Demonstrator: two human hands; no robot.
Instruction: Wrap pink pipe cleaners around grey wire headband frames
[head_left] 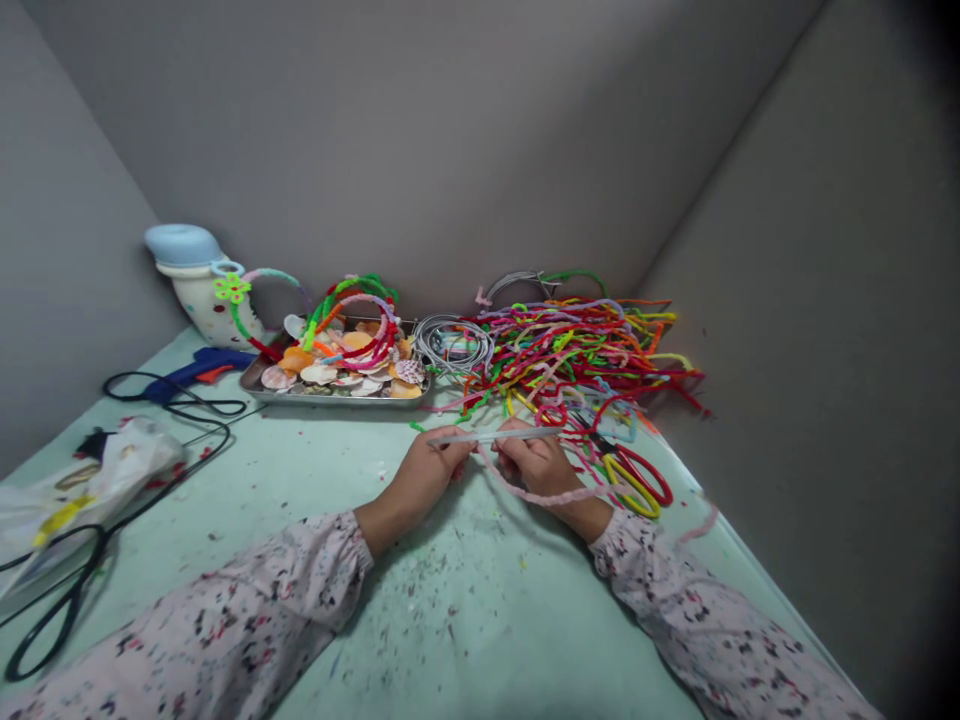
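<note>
Both hands meet in front of me above the pale green table cover (465, 610). A thin grey-white band (487, 436) stretches across between them, seen nearly edge-on. My left hand (420, 470) is closed, pinching the band's left part. On the other side, my right hand (541, 465) is also closed around the band with bent fingers. A pink pipe cleaner (566, 496) runs from between the hands and curves over my right wrist; its near end is hidden by the fingers.
Seashells fill a metal tray (337, 399), with colourful fuzzy hoops (364, 300) on top. Wire hoops (454, 345) lie beside a pipe cleaner heap (577, 345). Red-and-yellow-handled scissors (637, 480) are at right. Leftward are a blue glue gun (184, 375), black cable (161, 485), plastic bag (127, 455) and spotted container (206, 290).
</note>
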